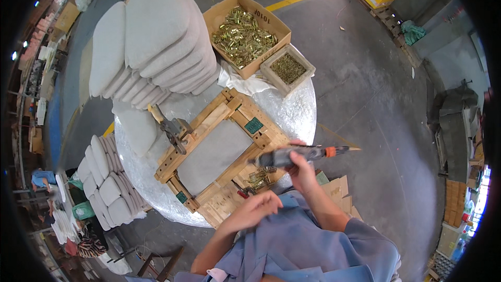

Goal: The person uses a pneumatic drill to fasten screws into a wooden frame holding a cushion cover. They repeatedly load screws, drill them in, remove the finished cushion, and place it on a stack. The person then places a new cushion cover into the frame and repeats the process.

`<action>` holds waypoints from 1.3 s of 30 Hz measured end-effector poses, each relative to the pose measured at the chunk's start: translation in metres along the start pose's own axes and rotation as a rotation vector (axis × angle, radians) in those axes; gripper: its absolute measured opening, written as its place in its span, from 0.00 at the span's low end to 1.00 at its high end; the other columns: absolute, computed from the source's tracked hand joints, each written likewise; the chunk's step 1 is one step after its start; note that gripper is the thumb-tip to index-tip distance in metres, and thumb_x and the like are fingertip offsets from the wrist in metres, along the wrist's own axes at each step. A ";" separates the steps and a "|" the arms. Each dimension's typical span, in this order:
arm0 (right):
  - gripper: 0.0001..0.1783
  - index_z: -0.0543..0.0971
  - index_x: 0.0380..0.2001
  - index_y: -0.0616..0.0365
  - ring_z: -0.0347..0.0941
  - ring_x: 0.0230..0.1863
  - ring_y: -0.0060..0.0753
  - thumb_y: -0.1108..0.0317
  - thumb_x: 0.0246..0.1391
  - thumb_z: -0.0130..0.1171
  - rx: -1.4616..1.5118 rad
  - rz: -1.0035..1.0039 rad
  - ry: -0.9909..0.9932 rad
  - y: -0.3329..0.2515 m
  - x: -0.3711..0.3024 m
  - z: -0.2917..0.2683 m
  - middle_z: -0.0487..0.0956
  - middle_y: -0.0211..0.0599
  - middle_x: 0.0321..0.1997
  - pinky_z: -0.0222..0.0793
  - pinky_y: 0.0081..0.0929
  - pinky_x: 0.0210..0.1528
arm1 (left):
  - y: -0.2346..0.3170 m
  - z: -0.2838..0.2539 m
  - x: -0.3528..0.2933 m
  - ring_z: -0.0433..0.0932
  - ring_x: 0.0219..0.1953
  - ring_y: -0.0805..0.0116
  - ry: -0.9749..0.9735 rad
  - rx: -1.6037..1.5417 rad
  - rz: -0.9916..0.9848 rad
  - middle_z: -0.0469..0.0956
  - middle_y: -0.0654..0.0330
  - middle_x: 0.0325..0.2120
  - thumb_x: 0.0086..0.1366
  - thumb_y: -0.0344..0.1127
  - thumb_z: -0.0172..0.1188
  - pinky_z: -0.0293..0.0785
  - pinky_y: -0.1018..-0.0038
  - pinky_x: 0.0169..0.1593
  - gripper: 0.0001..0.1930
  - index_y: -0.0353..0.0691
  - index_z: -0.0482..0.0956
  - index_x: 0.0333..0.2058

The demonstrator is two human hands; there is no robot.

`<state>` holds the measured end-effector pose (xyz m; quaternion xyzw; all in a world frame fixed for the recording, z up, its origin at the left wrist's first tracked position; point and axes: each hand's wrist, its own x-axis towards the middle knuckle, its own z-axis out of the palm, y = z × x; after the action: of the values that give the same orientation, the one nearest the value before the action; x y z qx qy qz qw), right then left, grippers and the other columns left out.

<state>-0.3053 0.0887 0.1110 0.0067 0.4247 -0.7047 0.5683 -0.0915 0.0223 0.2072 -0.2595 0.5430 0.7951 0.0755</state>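
Note:
A dark grey power screwdriver (279,157) with an orange ring lies across my right hand (302,171), whose fingers wrap round its body. Its tip points left, over the near right side of a wooden jig (209,120). Within the jig's frame lies a grey padded seat panel (215,151). My left hand (255,210) is in front of the jig, near my apron, its fingers loosely bent and apart with nothing visible in them. Beyond it, small metal parts (260,179) sit on the jig's near corner. A toggle clamp (172,129) is fixed to the jig's left side.
The round, foil-wrapped table (305,107) carries tall stacks of grey cushions (156,26). A cardboard box (282,30) of brass-coloured hardware and a smaller tray (310,68) of screws stand at the back. More cushions (107,183) are stacked at left, and cardboard (336,190) lies at right.

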 end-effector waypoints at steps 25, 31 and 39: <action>0.33 0.69 0.65 0.53 0.79 0.62 0.47 0.76 0.60 0.72 -0.182 -0.746 0.456 -0.049 0.226 -0.006 0.75 0.48 0.65 0.87 0.46 0.56 | 0.148 0.033 0.011 0.80 0.55 0.54 -0.606 -0.099 1.271 0.87 0.70 0.48 0.79 0.52 0.57 0.67 0.47 0.63 0.17 0.49 0.89 0.47; 0.32 0.70 0.66 0.51 0.79 0.62 0.47 0.74 0.61 0.71 -0.154 -0.739 0.481 -0.059 0.213 -0.018 0.76 0.48 0.65 0.88 0.43 0.55 | 0.141 0.033 0.000 0.81 0.55 0.59 -0.516 -0.107 1.208 0.88 0.71 0.49 0.79 0.46 0.59 0.66 0.50 0.63 0.14 0.51 0.90 0.39; 0.31 0.68 0.66 0.52 0.80 0.62 0.46 0.74 0.64 0.68 -0.028 -0.742 0.348 -0.081 0.143 -0.010 0.75 0.51 0.65 0.89 0.40 0.53 | 0.117 0.042 0.010 0.84 0.43 0.58 -0.329 -0.196 1.171 0.84 0.56 0.36 0.79 0.46 0.58 0.75 0.50 0.57 0.17 0.39 0.82 0.34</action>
<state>-0.4264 -0.0200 0.0823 -0.0353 0.4976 -0.8444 0.1953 -0.1611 0.0123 0.3099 0.2021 0.5008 0.7804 -0.3151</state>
